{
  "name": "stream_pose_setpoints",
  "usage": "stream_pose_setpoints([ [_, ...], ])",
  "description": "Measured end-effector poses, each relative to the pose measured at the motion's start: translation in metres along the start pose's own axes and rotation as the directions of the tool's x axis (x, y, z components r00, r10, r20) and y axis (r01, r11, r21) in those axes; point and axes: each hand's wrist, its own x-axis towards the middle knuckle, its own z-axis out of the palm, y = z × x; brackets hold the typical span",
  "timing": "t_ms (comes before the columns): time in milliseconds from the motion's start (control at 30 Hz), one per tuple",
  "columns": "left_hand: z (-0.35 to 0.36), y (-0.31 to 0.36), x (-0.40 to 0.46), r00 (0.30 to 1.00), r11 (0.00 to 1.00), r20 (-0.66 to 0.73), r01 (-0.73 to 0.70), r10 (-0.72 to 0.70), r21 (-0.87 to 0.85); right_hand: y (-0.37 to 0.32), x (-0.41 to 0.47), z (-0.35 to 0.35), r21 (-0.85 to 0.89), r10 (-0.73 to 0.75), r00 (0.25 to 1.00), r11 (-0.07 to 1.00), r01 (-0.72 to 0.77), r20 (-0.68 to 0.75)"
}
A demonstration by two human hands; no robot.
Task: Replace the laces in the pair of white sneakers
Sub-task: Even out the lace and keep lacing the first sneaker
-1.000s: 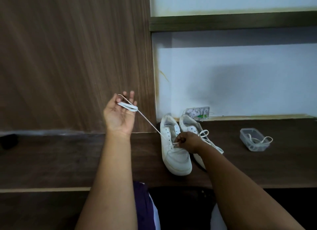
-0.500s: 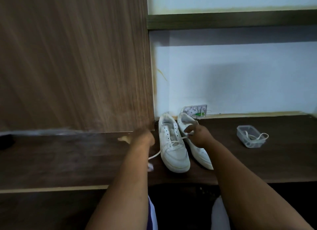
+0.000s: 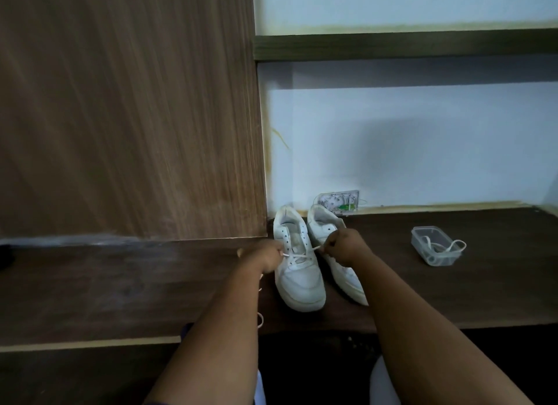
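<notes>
Left hand [image 3: 265, 255]: lowered from raised pull, pinching thin white lace [image 3: 297, 256] | right hand [image 3: 342, 249]: pinching other end | left white leather sneaker [image 3: 297, 271]: mid-counter, lower eyelets judged threaded, upper pending.

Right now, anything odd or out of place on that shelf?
Mostly tidy. A lace spills over the rim of the clear tub rather than lying inside. The left sneaker is only laced at its lowest eyelets, with the left hand and right hand each pinching an end.
</notes>
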Motion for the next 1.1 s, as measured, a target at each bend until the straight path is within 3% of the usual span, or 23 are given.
stream_pose_setpoints([
  [67,-0.001,-0.003,0.000,0.998,0.998,0.020,0.056,-0.057,0.024,0.001,0.002,-0.004,-0.015,0.041,0.998,0.999,-0.042,-0.053],
  [133,-0.002,0.003,-0.004,0.996,0.996,-0.067,0.066,-0.063,0.052,0.001,0.001,-0.012,-0.093,0.030,0.987,0.995,-0.044,-0.155],
  [200,-0.002,0.022,-0.011,0.969,0.999,-0.241,-0.047,0.051,0.020,-0.002,0.000,-0.020,-0.055,-0.008,0.977,0.998,-0.004,-0.211],
  [267,-0.002,0.046,-0.016,0.931,0.948,-0.317,-0.251,0.181,-0.195,-0.011,-0.003,-0.025,0.042,-0.078,0.971,0.995,0.089,-0.224],
  [300,-0.001,0.057,-0.018,0.930,0.879,-0.298,-0.317,0.215,-0.355,-0.016,-0.005,-0.027,0.086,-0.108,0.971,0.988,0.129,-0.213],
  [367,0.002,0.074,-0.023,0.952,0.736,-0.195,-0.306,0.236,-0.604,-0.021,-0.009,-0.033,0.144,-0.134,0.968,0.975,0.167,-0.211],
  [467,0.000,0.087,-0.028,0.969,0.495,-0.205,-0.246,0.137,-0.833,-0.009,-0.009,-0.039,0.293,-0.079,0.954,0.941,0.167,-0.290],
  [533,-0.011,0.090,-0.028,0.968,0.260,-0.253,-0.241,-0.011,-0.935,0.005,-0.010,-0.041,0.484,0.023,0.954,0.865,0.131,-0.300],
  [633,-0.029,0.082,-0.025,0.950,-0.195,-0.253,-0.286,-0.182,-0.938,0.029,-0.015,-0.048,0.590,0.157,0.935,0.805,0.066,-0.319],
  [667,-0.031,0.079,-0.024,0.943,-0.266,-0.252,-0.305,-0.216,-0.915,0.038,-0.016,-0.051,0.621,0.193,0.926,0.781,0.056,-0.326],
  [700,-0.033,0.077,-0.024,0.932,-0.249,-0.272,-0.330,-0.238,-0.911,0.048,-0.016,-0.054,0.651,0.219,0.920,0.758,0.049,-0.324],
  [800,-0.032,0.076,-0.026,0.894,0.018,-0.386,-0.392,-0.227,-0.920,0.065,-0.018,-0.058,0.733,0.245,0.929,0.679,0.040,-0.278],
  [833,-0.033,0.076,-0.027,0.884,0.056,-0.405,-0.404,-0.234,-0.913,0.067,-0.019,-0.058,0.764,0.257,0.929,0.644,0.043,-0.268],
  [933,-0.036,0.077,-0.034,0.905,-0.025,-0.357,-0.373,-0.229,-0.928,0.069,-0.020,-0.062,0.779,0.302,0.905,0.626,0.047,-0.298],
  [1000,-0.040,0.076,-0.040,0.931,-0.055,-0.339,-0.348,-0.135,-0.936,0.072,-0.018,-0.064,0.774,0.401,0.843,0.632,0.028,-0.358],
  [1067,-0.043,0.073,-0.043,0.950,0.037,-0.311,-0.311,0.026,-0.950,0.070,-0.015,-0.063,0.783,0.510,0.745,0.622,0.026,-0.430],
  [1100,-0.043,0.071,-0.044,0.958,0.147,-0.268,-0.280,0.098,-0.949,0.067,-0.014,-0.062,0.786,0.535,0.706,0.616,0.050,-0.464],
])
